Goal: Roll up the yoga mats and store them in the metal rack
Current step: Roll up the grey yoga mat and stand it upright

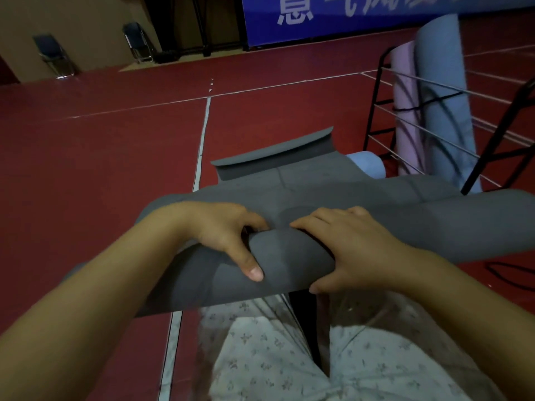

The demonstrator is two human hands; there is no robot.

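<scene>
Grey yoga mat half rolled under two bare hands

Grey yoga mat (304,186), matte and faintly pebbled foam, lies on the dark red sports floor (115,157) in front of the person, its near end wound into a thick soft roll. The far end curls up off the floor in a stiff lip, showing the mat's thin edge. Faint printed guide lines run across its surface.

The left hand (223,233) is clamped over the roll, fingers tucked over the top and thumb pressed flat on the near face. The right hand (353,244) grips the same roll just beside it, fingers curled over the top, thumb hooked beneath the lower edge. Both forearms are bare.

At the right stands one metal rack (434,131): black tubular frame with thin pale horizontal rods. Two rolled mats stand upright inside it, touching each other: a pink rolled mat (405,91) and a taller light blue rolled mat (445,82), both smooth foam cylinders. A third roll, a pale blue mat (369,164), lies on the floor between the rack and the grey mat, partly hidden by it.

White painted lines (202,131) cross the floor. Two folding chairs (53,55) stand against the far beige wall, and a blue banner (347,15) with white characters hangs beyond. A pale floral-print garment (275,357) shows at the bottom
</scene>
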